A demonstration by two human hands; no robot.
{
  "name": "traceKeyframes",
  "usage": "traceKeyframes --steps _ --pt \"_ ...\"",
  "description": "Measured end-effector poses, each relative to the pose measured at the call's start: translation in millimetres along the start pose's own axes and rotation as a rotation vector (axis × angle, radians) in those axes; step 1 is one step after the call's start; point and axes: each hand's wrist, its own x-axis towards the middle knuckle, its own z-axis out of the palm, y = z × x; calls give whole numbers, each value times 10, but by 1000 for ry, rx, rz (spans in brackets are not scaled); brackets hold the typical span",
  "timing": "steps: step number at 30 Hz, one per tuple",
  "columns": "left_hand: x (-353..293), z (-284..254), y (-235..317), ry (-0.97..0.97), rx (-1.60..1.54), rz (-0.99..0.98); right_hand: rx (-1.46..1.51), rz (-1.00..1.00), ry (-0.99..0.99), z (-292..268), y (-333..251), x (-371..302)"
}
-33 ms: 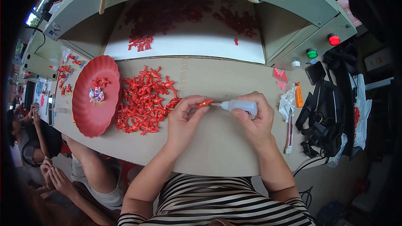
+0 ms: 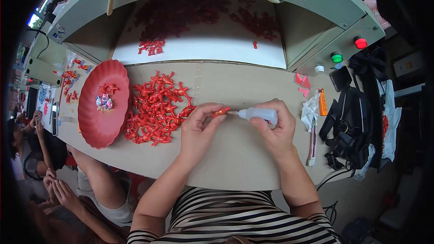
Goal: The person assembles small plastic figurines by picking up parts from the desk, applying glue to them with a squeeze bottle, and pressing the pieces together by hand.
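My left hand pinches a small red plastic figure part between thumb and fingers. My right hand is wrapped round a translucent white squeeze bottle, held on its side. Its thin nozzle points left, and the tip touches or nearly touches the red part; I cannot tell which. Just left of my left hand spreads a pile of glossy red figure pieces. Beyond it stands a red scalloped tray with some red pieces and a few white-and-blue figures in it.
A hooded booth at the back holds more red pieces on a white floor. Its right post carries a red button and a green button. At right lie crumpled tissue, an orange box and black straps. People sit at left.
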Motion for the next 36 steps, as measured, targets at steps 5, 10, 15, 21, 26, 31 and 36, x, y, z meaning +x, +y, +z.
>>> traceKeyframes --steps 5,10,15,21,26,31,36 --pt "3 -3 -4 -2 1 -7 -40 -35 -6 3 7 7" --pt "0 0 7 4 10 -11 -34 -17 -10 3 16 1" --pt "1 2 -1 8 2 -14 -43 -4 -15 4 10 3" --pt "4 2 5 2 22 -15 -75 -29 -21 -6 4 20" --pt "6 12 -5 38 13 16 -20 -2 -4 -7 -7 17" --pt "9 4 -3 27 51 32 -56 -26 -14 -13 -18 26" --pt "13 7 -3 38 60 64 -64 -25 -8 -4 -6 20"
